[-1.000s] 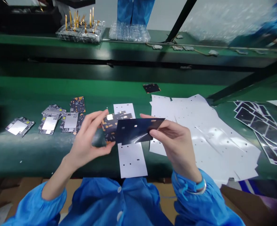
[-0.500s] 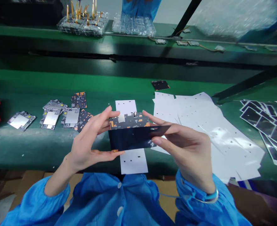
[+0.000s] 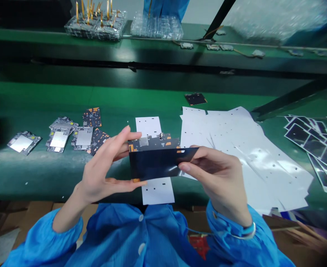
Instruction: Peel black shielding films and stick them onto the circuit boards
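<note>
Green worktop (image 3: 26, 178) lies below my hands. My left fingers (image 3: 115, 139) pinch a circuit board (image 3: 152, 142) by its edges; my right fingers (image 3: 205, 154) grip a dark film sheet (image 3: 159, 163) overlapping it. Even, light pressure keeps both edges square. A white backing strip (image 3: 154, 193) lies beneath, with silver-shielded boards (image 3: 82, 136) off left.

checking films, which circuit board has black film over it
The board in the left hand, partly behind the film held by the right hand; the bench boards lie bare.

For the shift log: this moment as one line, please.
left hand: circuit board | right hand: black film sheet | both above white liner strip
</note>
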### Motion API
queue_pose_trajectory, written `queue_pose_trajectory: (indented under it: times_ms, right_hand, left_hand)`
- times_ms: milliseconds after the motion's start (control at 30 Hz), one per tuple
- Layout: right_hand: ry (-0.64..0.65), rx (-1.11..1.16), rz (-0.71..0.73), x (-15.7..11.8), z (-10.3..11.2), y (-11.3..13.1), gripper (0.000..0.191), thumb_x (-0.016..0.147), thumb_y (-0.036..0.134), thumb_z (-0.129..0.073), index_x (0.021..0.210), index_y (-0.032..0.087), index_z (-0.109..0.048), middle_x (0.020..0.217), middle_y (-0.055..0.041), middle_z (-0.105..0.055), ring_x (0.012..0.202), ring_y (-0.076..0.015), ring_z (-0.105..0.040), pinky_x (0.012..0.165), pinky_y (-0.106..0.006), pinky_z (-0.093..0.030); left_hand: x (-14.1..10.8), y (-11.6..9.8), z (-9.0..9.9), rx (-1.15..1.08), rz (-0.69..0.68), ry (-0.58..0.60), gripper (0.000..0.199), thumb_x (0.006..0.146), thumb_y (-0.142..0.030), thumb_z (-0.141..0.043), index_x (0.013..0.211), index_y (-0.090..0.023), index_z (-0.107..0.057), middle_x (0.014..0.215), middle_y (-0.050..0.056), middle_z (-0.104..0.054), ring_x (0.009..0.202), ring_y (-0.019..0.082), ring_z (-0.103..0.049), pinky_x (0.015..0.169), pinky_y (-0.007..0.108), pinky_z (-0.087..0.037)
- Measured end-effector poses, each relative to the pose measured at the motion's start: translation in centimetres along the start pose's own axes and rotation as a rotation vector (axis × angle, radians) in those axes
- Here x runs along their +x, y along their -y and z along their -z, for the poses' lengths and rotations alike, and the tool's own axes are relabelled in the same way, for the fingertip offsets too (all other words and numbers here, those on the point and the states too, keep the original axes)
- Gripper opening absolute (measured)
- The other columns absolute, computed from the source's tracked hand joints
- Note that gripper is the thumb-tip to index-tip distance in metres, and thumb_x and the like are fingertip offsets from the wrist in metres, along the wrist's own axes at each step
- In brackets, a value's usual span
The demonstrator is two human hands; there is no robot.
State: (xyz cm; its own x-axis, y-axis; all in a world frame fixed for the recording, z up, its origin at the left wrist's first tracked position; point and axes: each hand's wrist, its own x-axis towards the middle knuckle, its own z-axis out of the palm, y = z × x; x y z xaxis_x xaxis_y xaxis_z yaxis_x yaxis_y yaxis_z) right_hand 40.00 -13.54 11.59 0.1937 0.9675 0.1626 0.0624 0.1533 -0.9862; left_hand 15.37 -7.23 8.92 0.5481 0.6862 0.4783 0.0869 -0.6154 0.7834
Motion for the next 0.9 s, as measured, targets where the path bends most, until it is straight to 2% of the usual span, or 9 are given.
queue_pose_trajectory:
  times_ms: [233, 400, 633, 900]
  right_hand:
    - [0.001, -0.012, -0.022, 0.02, -0.14, 0.31, 0.027, 0.075, 0.037, -0.09, 0.065, 0.023, -0.068, 0.056, 0.0045, -0.06, 0.047, -0.0112, -0.059, 0.046, -0.024, -0.057]
    - [-0.001, -0.048, -0.027, -0.26, 0.15, 0.08, 0.029, 0.075, 0.04, -0.089, 0.066, 0.023, -0.069, 0.06, 0.0028, -0.062, 0.05, -0.012, -0.059, 0.043, -0.024, -0.054]
    - [0.007, -0.025, -0.011, -0.39, 0.43, -0.17, 0.022, 0.076, 0.032, -0.09, 0.068, 0.023, -0.071, 0.062, 0.0031, -0.064, 0.053, -0.011, -0.059, 0.045, -0.022, -0.051]
    - [0.003, -0.062, -0.035, -0.27, 0.31, 0.19, 0.033, 0.075, 0.045, -0.089, 0.064, 0.022, -0.067, 0.059, 0.0023, -0.06, 0.05, -0.0113, -0.054, 0.041, -0.024, -0.046]
  left_hand:
    - [0.02, -0.03, 0.14, -0.008, -0.012, -0.002, 0.098, 0.083, -0.036, -0.085, 0.162, -0.042, -0.029, 0.153, 0.007, -0.057, 0.123, 0.028, -0.07, 0.099, 0.04, -0.066]
    - [0.08, 0.06, 0.23, -0.001, -0.017, 0.018, 0.099, 0.082, -0.036, -0.086, 0.162, -0.042, -0.028, 0.152, 0.008, -0.059, 0.122, 0.028, -0.07, 0.096, 0.04, -0.067]
    - [-0.05, 0.21, 0.16, -0.016, -0.004, 0.022, 0.102, 0.08, -0.036, -0.088, 0.162, -0.042, -0.028, 0.153, 0.008, -0.057, 0.124, 0.028, -0.069, 0.099, 0.041, -0.066]
    - [-0.24, 0.48, 0.17, -0.027, -0.01, 0.019, 0.102, 0.079, -0.037, -0.088, 0.162, -0.043, -0.029, 0.153, 0.007, -0.057, 0.124, 0.027, -0.068, 0.099, 0.04, -0.066]
